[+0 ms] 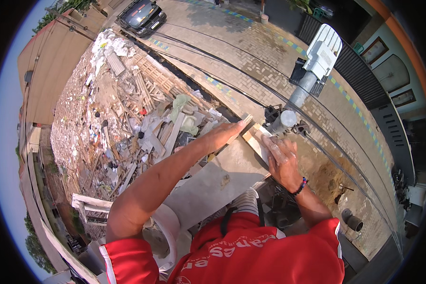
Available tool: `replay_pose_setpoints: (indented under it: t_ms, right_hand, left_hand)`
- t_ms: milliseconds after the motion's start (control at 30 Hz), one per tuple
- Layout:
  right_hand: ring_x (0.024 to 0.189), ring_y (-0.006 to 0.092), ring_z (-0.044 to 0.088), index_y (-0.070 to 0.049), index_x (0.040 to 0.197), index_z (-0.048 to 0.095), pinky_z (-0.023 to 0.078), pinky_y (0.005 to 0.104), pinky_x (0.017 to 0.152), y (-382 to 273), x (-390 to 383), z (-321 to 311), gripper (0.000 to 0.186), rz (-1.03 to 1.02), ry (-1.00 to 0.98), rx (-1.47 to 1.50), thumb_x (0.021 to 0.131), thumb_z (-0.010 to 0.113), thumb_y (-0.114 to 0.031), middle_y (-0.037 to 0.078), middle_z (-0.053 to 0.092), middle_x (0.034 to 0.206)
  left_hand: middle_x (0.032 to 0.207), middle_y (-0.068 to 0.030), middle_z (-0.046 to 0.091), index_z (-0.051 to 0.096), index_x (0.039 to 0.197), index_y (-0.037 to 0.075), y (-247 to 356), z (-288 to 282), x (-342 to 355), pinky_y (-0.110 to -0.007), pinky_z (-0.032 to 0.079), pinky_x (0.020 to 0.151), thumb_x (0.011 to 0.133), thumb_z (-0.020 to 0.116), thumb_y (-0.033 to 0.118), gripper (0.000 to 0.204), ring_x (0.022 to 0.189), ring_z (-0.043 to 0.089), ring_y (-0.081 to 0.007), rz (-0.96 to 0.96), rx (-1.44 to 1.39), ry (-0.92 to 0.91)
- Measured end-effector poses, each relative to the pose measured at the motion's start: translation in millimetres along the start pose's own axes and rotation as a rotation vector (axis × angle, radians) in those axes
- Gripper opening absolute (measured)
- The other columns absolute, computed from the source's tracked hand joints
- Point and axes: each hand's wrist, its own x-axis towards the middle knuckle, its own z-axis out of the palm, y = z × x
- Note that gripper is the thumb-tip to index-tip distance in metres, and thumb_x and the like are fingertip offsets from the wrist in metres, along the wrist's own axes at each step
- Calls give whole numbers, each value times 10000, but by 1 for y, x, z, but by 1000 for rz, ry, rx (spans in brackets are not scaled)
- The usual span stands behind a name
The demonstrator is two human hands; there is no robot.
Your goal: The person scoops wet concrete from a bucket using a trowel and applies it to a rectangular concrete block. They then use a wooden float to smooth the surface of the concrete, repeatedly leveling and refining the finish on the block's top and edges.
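Observation:
My left hand (226, 134) reaches forward and is closed along a narrow wooden strip (247, 119), whose end sticks out past the fingers. Just to its right, my right hand (283, 160), dusted with pale grey powder, has its fingers bent over a short piece of wood (253, 137). The two pieces lie close together at the far end of a flat grey board (217, 182) in front of me. My right palm and thumb are partly hidden. A dark beaded bracelet (300, 186) circles my right wrist.
A street lamp (323, 51) on a metal pole and several black cables (222, 59) run close beyond my hands. A white bucket (171, 222) stands by my left elbow. Far below are a rubbish heap (123, 123), a paved street (251, 52) and a dark car (141, 17).

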Motion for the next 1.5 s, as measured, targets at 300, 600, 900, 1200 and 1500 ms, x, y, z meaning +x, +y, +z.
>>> replay_pose_setpoints:
  t_ms: [300,600,900,1200,1500]
  right_hand:
    - [891,228,533,-119,1260,603,365,379,748,-15,-6,14,535,-210,-174,152,734,686,-59,55,634,1047]
    - [904,258,546,-110,1276,594,380,397,764,13,12,16,554,-23,-20,-44,737,667,-5,81,642,1085]
    - [902,221,537,-120,1277,595,370,379,732,-8,-12,7,562,-146,-122,89,726,685,-56,65,635,1116]
    - [894,213,542,-119,1276,601,376,355,762,-22,-34,19,520,-213,-145,240,762,656,-59,43,634,1087]
    - [989,141,610,69,1265,564,470,271,888,55,-41,-35,403,809,304,902,922,609,-138,101,643,1162]
  left_hand:
    - [1469,-192,385,363,1435,-36,6,-3,-6,-363,244,1124,965,352,615,803,1359,342,-243,7,-60,-71]
    - [1349,-167,512,436,1385,-24,-3,-4,1,-350,363,1039,965,350,619,773,1227,486,-214,43,-89,-101]
    - [1312,-153,546,472,1362,-13,11,-2,-5,-342,407,984,960,323,641,781,1177,525,-196,-3,63,-6]
    - [1447,-193,430,405,1413,-42,-25,-14,16,-348,255,1124,968,323,620,802,1362,370,-255,-94,14,-30]
    - [1393,-133,481,435,1391,-39,-14,-7,9,-326,288,1092,964,341,629,798,1288,419,-195,-110,-115,-41]
